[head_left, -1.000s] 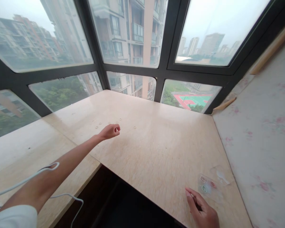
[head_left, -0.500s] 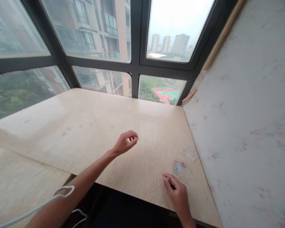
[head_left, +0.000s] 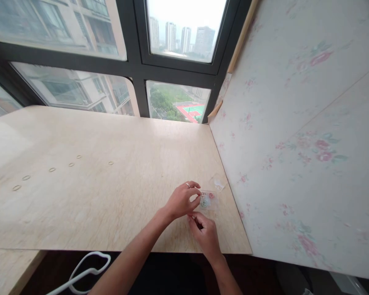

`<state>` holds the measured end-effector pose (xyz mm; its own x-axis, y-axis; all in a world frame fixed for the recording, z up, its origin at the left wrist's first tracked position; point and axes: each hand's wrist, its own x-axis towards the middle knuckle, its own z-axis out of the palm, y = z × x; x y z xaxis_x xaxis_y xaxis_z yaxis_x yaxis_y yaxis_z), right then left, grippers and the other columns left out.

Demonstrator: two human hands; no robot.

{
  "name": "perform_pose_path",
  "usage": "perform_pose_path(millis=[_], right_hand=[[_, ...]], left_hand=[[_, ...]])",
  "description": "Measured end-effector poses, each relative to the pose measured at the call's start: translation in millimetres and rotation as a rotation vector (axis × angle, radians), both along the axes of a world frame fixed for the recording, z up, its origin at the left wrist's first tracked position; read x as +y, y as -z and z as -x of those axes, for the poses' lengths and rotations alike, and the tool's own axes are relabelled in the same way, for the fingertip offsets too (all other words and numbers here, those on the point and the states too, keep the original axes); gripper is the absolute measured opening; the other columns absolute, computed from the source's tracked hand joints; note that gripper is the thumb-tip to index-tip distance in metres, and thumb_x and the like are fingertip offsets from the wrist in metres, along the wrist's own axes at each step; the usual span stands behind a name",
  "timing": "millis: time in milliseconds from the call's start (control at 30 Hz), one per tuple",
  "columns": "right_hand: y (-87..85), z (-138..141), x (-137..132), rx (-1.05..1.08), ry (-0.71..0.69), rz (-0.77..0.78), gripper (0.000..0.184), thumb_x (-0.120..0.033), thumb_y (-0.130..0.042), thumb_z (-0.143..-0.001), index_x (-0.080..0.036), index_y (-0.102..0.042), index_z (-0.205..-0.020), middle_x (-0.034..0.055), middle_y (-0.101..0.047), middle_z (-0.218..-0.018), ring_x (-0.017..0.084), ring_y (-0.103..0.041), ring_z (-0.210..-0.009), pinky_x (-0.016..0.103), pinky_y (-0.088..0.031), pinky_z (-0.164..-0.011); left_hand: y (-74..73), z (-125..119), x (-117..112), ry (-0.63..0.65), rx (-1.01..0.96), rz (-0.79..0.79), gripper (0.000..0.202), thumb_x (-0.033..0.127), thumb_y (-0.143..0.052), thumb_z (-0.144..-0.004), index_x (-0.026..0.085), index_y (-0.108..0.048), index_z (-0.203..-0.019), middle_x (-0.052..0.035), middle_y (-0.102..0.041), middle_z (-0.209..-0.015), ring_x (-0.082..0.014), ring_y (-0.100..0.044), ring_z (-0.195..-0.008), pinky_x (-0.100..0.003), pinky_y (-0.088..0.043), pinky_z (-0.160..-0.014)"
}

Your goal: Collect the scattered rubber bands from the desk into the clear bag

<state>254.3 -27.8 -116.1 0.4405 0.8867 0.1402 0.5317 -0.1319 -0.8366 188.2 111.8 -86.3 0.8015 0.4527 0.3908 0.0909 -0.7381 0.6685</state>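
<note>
My left hand (head_left: pixel 182 199) is over the pale wooden tabletop (head_left: pixel 135 205), fingers pinched together at the left edge of a small clear plastic bag (head_left: pixel 209 203). The bag lies flat and holds a few red and green rings. A thin pale ring (head_left: pixel 187 185) shows on top of the left fingers. Just below the bag, my right hand (head_left: pixel 205 234) has its fingers curled and its fingertips close to the left hand; what they pinch is hidden. Several small pale rings, one of them (head_left: pixel 110 163), lie in a loose row across the table's left half.
A second scrap of clear plastic (head_left: pixel 218 182) lies beyond the bag, by the floral wall panel (head_left: pixel 295 143) that closes the right side. Dark-framed windows (head_left: pixel 135 73) run along the back. A white cable (head_left: pixel 86 268) hangs below the table's near edge.
My left hand lifted a small ring from the row and carried it right and toward me, to the clear bag. The view swung right. My right hand stayed beside the bag.
</note>
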Motion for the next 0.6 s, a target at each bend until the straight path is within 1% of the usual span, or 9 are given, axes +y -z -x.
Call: perform_pose_path(millis=[133, 333, 500, 600], right_hand=[[-0.2, 0.3, 0.0, 0.003, -0.005, -0.002, 0.024, -0.031, -0.049, -0.087, -0.016, -0.067, -0.082, -0.0025, -0.056, -0.057, 0.010, -0.048, -0.050, 0.021, -0.037, -0.052], [2.3, 0.0, 0.2, -0.020, 0.011, -0.006, 0.027, -0.031, -0.049, -0.088, -0.016, -0.060, -0.069, -0.0034, -0.052, -0.054, 0.009, -0.044, -0.049, 0.020, -0.033, -0.050], [1.0, 0.1, 0.1, -0.022, 0.006, -0.011, 0.028, -0.032, -0.048, -0.088, -0.016, -0.059, -0.067, -0.0032, -0.053, -0.054, 0.009, -0.043, -0.049, 0.021, -0.032, -0.050], [0.3, 0.7, 0.1, -0.013, 0.005, -0.011, 0.028, -0.032, -0.048, -0.088, -0.016, -0.061, -0.070, -0.0023, -0.055, -0.055, 0.009, -0.044, -0.049, 0.021, -0.034, -0.050]], left_hand=[[2.7, -3.7, -1.7, 0.041, 0.063, -0.006, 0.013, 0.013, -0.058, -0.078, 0.020, -0.068, -0.083, -0.0065, -0.063, -0.106, -0.0187, -0.060, -0.095, -0.033, -0.049, -0.085], [2.9, -8.8, -3.6, 0.070, 0.089, -0.003, 0.011, 0.016, -0.058, -0.082, 0.021, -0.068, -0.082, -0.0057, -0.063, -0.107, -0.0190, -0.060, -0.096, -0.034, -0.049, -0.085], [5.1, -10.8, -4.6, 0.083, 0.117, -0.024, 0.011, 0.016, -0.057, -0.083, 0.020, -0.068, -0.084, -0.0066, -0.063, -0.108, -0.0196, -0.059, -0.096, -0.034, -0.049, -0.084], [8.0, -10.6, -3.6, 0.082, 0.113, -0.027, 0.012, 0.017, -0.056, -0.085, 0.021, -0.068, -0.085, -0.0062, -0.063, -0.108, -0.0193, -0.059, -0.096, -0.034, -0.049, -0.084]])
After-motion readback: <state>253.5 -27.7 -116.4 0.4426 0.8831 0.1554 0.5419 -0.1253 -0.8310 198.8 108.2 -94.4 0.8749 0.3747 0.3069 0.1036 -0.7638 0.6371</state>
